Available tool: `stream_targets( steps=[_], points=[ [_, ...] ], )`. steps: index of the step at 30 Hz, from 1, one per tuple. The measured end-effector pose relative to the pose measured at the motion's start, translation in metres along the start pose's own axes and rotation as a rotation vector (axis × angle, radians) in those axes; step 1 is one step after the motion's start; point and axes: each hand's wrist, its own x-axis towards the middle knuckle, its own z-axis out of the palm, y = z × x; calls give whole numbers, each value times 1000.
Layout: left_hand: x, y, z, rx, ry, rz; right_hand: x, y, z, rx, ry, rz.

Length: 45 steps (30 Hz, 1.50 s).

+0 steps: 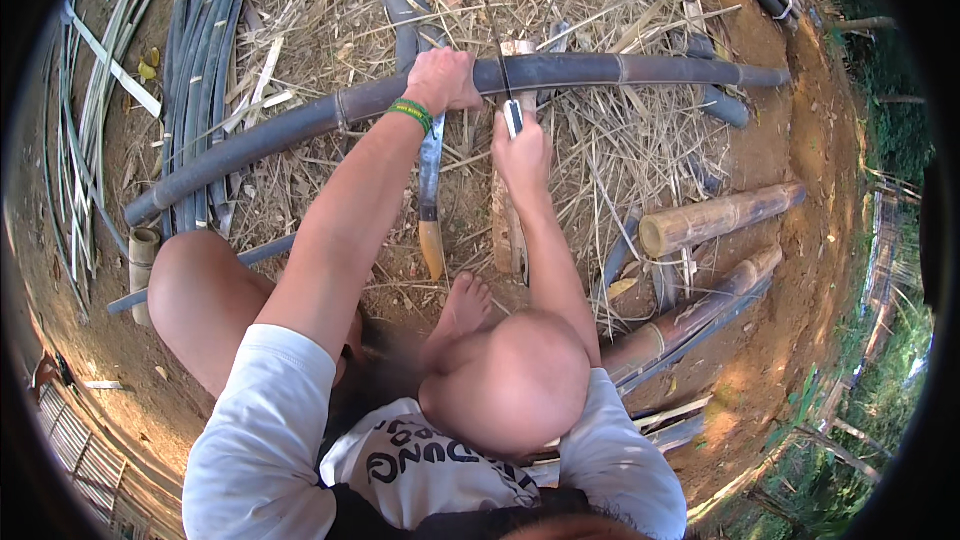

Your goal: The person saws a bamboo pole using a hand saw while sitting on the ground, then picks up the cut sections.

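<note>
Dark bamboo pole lies crosswise in front of me, beyond my knees, its left end nearer to me than its right. Both my hands are at its middle stretch.

Left hand: closed down over the pole, directly on top of it, just left of the saw. Fingertips hidden on the far side, so I cannot tell how far they wrap. Green wristband on that wrist.

Right hand: closed around the black-and-white handle of a saw, on my side of the pole. The thin blade runs away from me across the pole, just beside my left hand. Depth of any cut: cannot tell.

Below the left hand, a long knife lies with its pale wooden grip toward me; its upper end passes close to the left wrist. A wooden batten lies to the right of the knife, beneath my right hand and wrist.

Ground: dry shavings spread around and under the pole. To the right, a pale bamboo section, well apart from my hands. Upper left, slender dark poles lie side by side. My bare foot sits near the knife grip.
</note>
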Motion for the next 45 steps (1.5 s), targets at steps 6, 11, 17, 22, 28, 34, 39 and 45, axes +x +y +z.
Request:
stream_targets(
  steps=[6,11,17,22,28,34,39,45],
  points=[
    [-4,-8,-10,1,-77,-35,-107,55,-19,147,16,-82],
    [-1,9,-12,-46,-119,-15,-30,17,-19,112,-56,54],
    [-2,-17,-8,-42,-127,-42,-76,30,-22,128,-44,-37],
    [-3,0,0,-14,-76,-24,-99,39,-46,70,-111,107],
    [-11,-7,-2,-34,-72,-44,-18,-12,-19,62,-124,4],
    [-8,2,-1,-7,-63,-37,-105,29,-54,45,-138,150],
    [-4,0,-5,-6,-65,-52,24,-13,0,-14,-67,-31],
    [-7,-5,-5,5,-70,-41,-113,26,-55,61,-108,83]
  ],
)
